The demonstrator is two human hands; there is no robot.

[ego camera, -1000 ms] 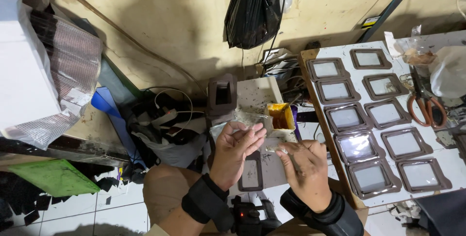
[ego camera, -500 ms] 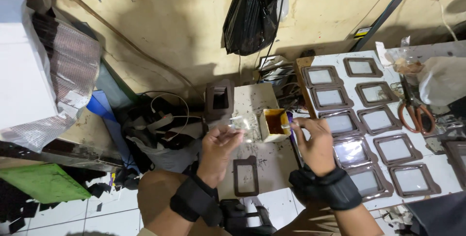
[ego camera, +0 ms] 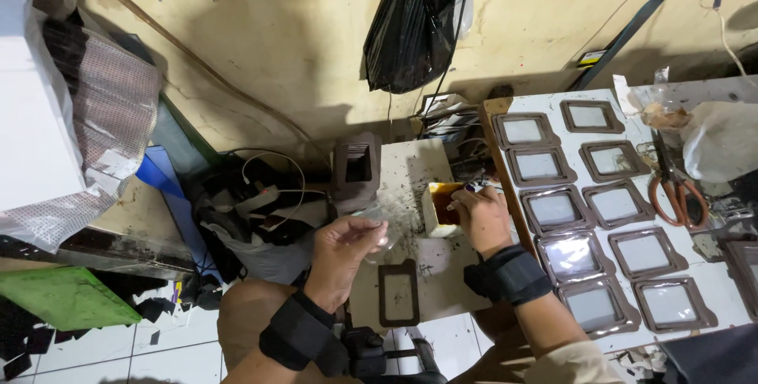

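The person sits low before a small stained board (ego camera: 410,187), which carries a brown frame (ego camera: 398,292) near its front edge and a yellow glue pot (ego camera: 440,209) at its right edge. The left hand (ego camera: 341,251) pinches a clear plastic piece (ego camera: 379,230) above the board, while the right hand (ego camera: 482,217) is closed around a small brush at the pot. To the right, a white table (ego camera: 711,305) holds rows of brown frames and orange scissors (ego camera: 673,194); a black bag (ego camera: 410,21) hangs on the worn yellow wall (ego camera: 276,52).
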